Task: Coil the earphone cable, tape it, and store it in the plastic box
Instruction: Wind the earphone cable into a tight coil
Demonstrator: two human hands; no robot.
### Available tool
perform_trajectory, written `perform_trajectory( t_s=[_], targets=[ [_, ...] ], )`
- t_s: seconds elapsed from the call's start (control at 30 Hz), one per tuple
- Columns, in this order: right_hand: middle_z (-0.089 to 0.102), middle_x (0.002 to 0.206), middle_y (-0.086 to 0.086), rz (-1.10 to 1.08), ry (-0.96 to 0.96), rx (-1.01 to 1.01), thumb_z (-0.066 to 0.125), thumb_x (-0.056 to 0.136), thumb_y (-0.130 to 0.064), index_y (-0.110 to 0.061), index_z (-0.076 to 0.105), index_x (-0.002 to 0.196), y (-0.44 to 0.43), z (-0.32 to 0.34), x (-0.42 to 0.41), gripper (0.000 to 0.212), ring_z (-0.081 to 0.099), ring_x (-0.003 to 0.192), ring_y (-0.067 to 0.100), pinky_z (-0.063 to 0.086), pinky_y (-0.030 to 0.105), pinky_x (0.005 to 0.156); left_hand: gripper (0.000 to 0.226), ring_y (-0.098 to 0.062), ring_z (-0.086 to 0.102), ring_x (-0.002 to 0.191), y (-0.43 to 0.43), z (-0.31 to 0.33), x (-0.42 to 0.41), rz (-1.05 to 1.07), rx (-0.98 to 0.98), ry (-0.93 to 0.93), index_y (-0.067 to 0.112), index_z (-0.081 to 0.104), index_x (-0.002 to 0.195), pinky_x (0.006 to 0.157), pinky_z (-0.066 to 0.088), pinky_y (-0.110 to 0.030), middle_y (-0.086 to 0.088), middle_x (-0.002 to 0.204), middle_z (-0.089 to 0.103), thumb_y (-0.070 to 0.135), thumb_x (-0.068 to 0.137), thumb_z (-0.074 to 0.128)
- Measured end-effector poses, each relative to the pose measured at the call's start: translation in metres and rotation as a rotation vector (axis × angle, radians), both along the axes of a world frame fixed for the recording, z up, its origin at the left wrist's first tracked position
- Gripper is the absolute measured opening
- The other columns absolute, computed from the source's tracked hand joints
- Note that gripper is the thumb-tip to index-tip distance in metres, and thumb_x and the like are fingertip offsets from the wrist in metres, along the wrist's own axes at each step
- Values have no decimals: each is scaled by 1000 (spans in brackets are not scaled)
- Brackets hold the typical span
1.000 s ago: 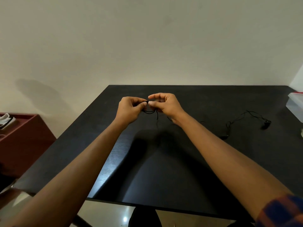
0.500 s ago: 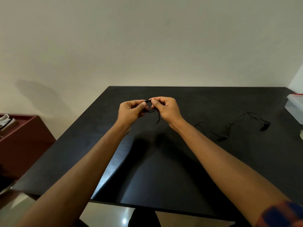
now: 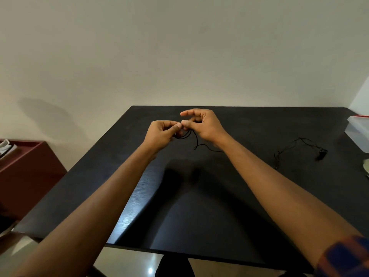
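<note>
The thin black cable (image 3: 196, 141) hangs in small loops above the table (image 3: 199, 206), its tail lying rightward, near the clear box (image 3: 358, 134).

The worktop (image 3: 239, 196) is finished in matt black, and a fine straight grain is picked out where light is caught towards its near left side. The earphone cable (image 3: 196, 139) is black as well and is barely told apart from the surface. The plastic box (image 3: 357, 134) at the far right is seen as clear to milky white, with a thin red strip (image 3: 359, 116) along its top. The wall (image 3: 179, 56) is painted plain cream. At the left, a cabinet (image 3: 26, 170) is coloured dark red, and white cloth (image 3: 6, 145) is seen on it. The sleeve (image 3: 347, 256) at the near right is checked in blue and orange-red. The floor (image 3: 127, 262) is tiled in glossy beige.
</note>
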State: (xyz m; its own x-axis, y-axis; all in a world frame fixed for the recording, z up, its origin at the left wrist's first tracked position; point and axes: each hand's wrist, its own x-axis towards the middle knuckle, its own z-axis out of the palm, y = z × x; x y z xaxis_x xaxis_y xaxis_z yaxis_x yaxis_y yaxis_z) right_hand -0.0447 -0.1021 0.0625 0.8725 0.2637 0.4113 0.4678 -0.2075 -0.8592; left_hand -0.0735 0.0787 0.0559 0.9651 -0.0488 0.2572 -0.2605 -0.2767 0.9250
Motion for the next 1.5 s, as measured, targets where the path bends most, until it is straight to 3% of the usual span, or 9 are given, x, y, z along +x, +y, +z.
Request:
perform_trajectory(
  t_s=[0.27,0.47,0.57,0.67,0.83,1.1,1.27,1.4,1.5],
  targets=[
    [69,84,2,108,356,366,59,102,-14,-12,71,120,3,-22,-10,22,67,87,13,52,30,78,14,-1,69,74,-14,0,-6,60,-135,17,23,77,93,63,51,-18,3,79,77,22,98,64],
    [64,69,-8,67,259,383,50,106,-10,-11,73,116,12,-22,-11,25,61,74,7,56,25,75,17,-18,73,97,-14,-2,-9,15,-138,63,17,73,98,78,52,-34,-4,93,77,23,102,57],
    [69,89,-3,21,196,319,45,106,-8,-6,72,116,17,-19,-10,28,59,72,2,55,24,75,17,-22,71,103,-15,-2,-9,-21,-118,95,17,70,99,78,51,-35,-6,97,76,24,103,54],
    [70,110,1,-8,131,231,41,107,-7,-5,70,118,20,-18,-8,31,64,93,3,50,17,77,17,-19,72,101,-15,0,-9,-74,-104,132,19,70,105,79,52,-34,-1,94,76,24,103,54],
    [68,113,-2,15,97,172,37,108,-10,-14,67,120,20,-14,-6,33,62,98,2,48,14,77,23,-9,73,87,-18,8,-6,-67,-69,117,13,70,108,75,51,-32,6,81,74,27,104,52],
    [56,70,-4,98,338,427,48,104,-12,-22,66,112,15,-9,-5,22,52,64,6,42,26,65,20,-13,65,83,-25,4,-4,31,-124,71,12,68,98,69,48,-31,-2,85,70,22,105,51],
    [57,69,-4,88,401,525,44,106,-20,-23,68,108,15,-15,-11,24,55,69,10,42,29,68,20,-14,62,83,-30,3,-6,73,-292,129,19,68,93,68,45,-30,1,83,67,23,104,52],
    [48,61,-8,-22,345,532,39,108,-16,-20,68,100,23,-19,-12,30,51,60,5,49,22,62,21,-14,67,87,-33,1,-9,50,-258,138,16,68,96,72,48,-32,-4,89,71,23,105,51],
    [49,74,-6,-105,250,445,39,107,-14,-23,66,98,26,-19,-10,29,47,69,6,47,24,67,24,-20,70,99,-35,-1,-11,49,-235,149,16,66,93,75,48,-34,-6,95,73,23,106,47]
  ],
)
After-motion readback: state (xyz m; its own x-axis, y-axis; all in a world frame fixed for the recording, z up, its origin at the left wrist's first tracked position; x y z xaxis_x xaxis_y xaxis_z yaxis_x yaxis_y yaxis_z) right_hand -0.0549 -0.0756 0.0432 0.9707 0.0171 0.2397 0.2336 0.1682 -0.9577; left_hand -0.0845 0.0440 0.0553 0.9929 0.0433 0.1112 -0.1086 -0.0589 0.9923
